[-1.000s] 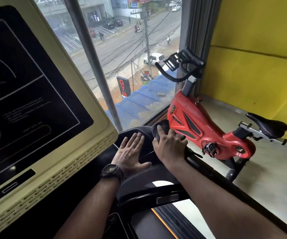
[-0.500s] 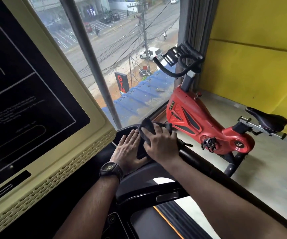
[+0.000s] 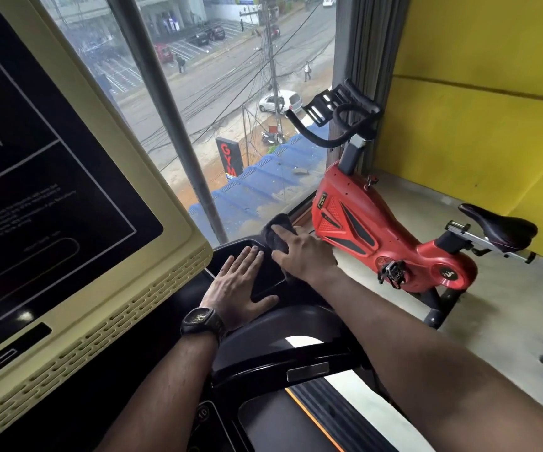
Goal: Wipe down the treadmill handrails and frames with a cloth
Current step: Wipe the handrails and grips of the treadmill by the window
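Head view: just right of the frame's centre, the right hand (image 3: 307, 256) has its grip curled round a dark grey crumpled cloth (image 3: 276, 233), pressing it onto the far end of the glossy black treadmill frame (image 3: 273, 350) by the window sill. Just beside it on the left, the left hand (image 3: 240, 288) lies flat on the same black surface, its grip fully open, fingers straight and holding nothing; a black wristwatch (image 3: 202, 324) sits on its wrist. A cream console housing with a black screen (image 3: 107, 230) fills the left of the frame. A red exercise bike (image 3: 377, 230) stands at the right against a yellow wall (image 3: 478, 93).
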Demonstrator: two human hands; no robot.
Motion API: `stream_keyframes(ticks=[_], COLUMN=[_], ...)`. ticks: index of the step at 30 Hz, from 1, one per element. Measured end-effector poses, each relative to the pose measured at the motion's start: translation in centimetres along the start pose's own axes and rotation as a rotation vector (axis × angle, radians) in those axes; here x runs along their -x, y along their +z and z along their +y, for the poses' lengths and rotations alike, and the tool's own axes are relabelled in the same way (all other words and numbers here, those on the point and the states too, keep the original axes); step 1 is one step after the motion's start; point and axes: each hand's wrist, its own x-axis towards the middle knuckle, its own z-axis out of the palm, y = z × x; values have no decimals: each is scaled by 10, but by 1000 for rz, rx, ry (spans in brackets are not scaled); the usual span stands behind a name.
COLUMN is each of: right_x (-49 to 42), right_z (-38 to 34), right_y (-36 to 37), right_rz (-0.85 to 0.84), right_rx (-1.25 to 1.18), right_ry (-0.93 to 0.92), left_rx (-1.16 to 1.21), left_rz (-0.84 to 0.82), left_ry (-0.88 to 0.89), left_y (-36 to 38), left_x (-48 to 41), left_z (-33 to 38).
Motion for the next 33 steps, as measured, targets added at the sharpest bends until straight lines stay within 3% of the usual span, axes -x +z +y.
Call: stream_keyframes(ticks=[3, 7, 10, 13, 15, 18, 20, 23, 25, 28, 30, 33], right_x=[13, 55, 36, 23, 40, 79, 74, 58, 72, 106, 110, 89], right_z=[-10, -21, -5, 6, 0, -12, -4, 9, 3, -10, -7, 7], right_y=[-1, 23, 6, -8, 0, 25, 23, 2, 9, 36, 39, 16], right_rz=[37, 210, 83, -60, 48, 225, 213, 98, 178, 337, 334, 219], right_rx=[93, 257, 168, 52, 139, 308, 316, 191, 252, 382, 386, 331], right_ry=[151, 24, -38, 116, 186, 39, -45, 140, 254, 144, 32, 120], left_rx=[14, 19, 24, 14, 13, 37, 40, 35, 39, 37, 37, 45], left_rz=[6, 12, 14, 19, 23, 28, 43, 44, 73, 95, 86, 78], left_ry=[-13, -1, 21, 32, 38, 51, 76, 102, 120, 172, 189, 212], left_y=[0, 1, -1, -2, -1, 0, 1, 3, 6, 11, 12, 10], left_x=[0, -1, 1, 2, 2, 0, 0, 1, 0, -4, -3, -1], left_z=[0, -1, 1, 3, 2, 1, 1, 1, 1, 0, 1, 1])
